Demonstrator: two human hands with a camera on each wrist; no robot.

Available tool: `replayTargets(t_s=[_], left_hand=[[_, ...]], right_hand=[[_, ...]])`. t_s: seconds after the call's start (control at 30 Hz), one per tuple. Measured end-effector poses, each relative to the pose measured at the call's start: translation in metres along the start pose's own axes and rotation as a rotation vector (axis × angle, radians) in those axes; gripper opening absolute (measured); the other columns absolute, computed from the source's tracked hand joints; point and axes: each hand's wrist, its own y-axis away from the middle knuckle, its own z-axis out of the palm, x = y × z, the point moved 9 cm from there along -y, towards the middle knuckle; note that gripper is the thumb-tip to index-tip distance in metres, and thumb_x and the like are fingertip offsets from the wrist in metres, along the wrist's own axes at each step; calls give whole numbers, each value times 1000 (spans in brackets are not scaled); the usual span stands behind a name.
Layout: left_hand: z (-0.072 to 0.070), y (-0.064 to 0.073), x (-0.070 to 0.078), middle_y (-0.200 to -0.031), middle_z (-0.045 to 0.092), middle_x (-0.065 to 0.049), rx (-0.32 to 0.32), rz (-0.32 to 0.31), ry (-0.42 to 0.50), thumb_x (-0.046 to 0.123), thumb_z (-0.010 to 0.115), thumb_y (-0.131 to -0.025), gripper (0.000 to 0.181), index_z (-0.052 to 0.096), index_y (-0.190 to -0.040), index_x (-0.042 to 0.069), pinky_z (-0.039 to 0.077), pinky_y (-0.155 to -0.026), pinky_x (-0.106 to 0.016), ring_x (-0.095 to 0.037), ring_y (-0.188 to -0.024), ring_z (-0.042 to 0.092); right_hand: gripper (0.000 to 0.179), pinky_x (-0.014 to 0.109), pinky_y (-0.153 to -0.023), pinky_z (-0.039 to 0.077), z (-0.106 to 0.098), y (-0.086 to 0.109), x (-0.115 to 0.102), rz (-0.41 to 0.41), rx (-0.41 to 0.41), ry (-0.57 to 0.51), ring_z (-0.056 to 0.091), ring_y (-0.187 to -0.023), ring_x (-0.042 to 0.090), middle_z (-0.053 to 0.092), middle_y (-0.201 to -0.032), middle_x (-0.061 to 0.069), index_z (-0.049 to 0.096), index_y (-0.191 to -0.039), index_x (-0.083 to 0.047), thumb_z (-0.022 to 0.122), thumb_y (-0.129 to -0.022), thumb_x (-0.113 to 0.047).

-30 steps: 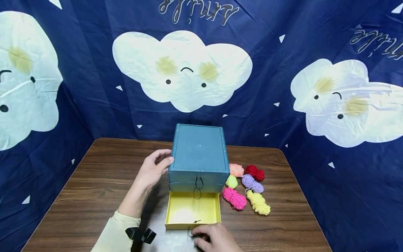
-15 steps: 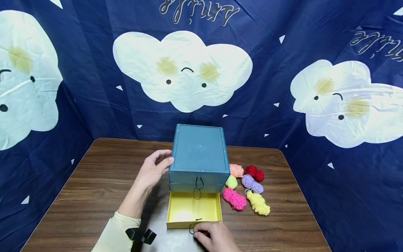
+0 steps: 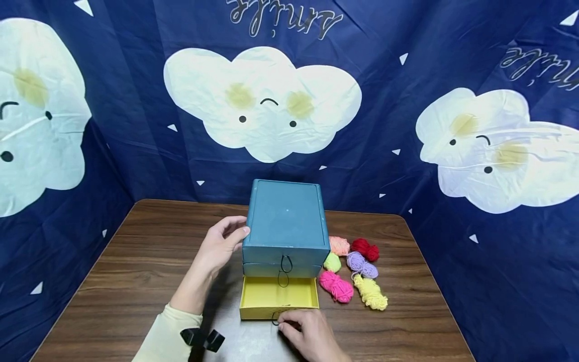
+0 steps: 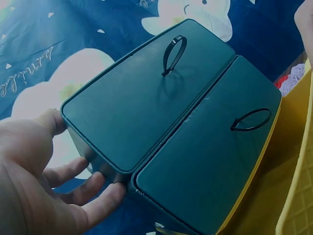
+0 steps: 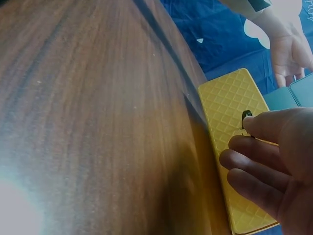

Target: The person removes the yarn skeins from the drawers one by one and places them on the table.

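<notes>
A teal box of stacked drawers stands on the table, its lowest yellow drawer pulled partway out. The drawer's inside shows bare yellow. My left hand rests against the box's left side, with the thumb at the top edge and the fingertips pressing the wall. At the drawer's front, my right hand pinches its black loop pull between thumb and index finger; the other fingers lie along the quilted front. Above, the two teal drawers are closed, with an upper loop and a lower loop.
Right of the box lie small yarn skeins: peach, red, lime, purple, pink and yellow. A dark blue cloud-print curtain encloses the brown wooden table behind and at both sides.
The yellow drawer has slid partway in toward the box, and my right hand has moved forward with it. My left hand keeps its place on the box's side.
</notes>
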Motion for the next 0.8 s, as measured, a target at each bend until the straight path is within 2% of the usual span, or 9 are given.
replayTargets(t_s=[0.17,0.47,0.8], left_hand=[[1,1,2,-141,57,-18,-1,9,8,18,66,-101,44,56,-141,2,55,-87,-24,-7,-106,59],[1,1,1,-139,57,-18,2,8,13,17,66,-101,43,56,-140,2,55,-86,-24,-6,-104,60],[1,1,2,-140,56,-17,3,4,-3,18,65,-102,43,56,-141,3,55,-88,-26,-7,-106,60]], right_hand=[[7,13,-72,52,2,-4,6,38,-15,-4,67,-84,-7,76,-91,-19,80,-94,-26,74,-94,-22],[7,19,-75,55,0,-13,9,47,11,16,69,-85,-3,77,-91,-15,80,-93,-24,74,-94,-23],[5,20,-72,55,-2,-24,18,78,40,29,69,-83,-3,77,-89,-15,80,-92,-25,77,-92,-22]])
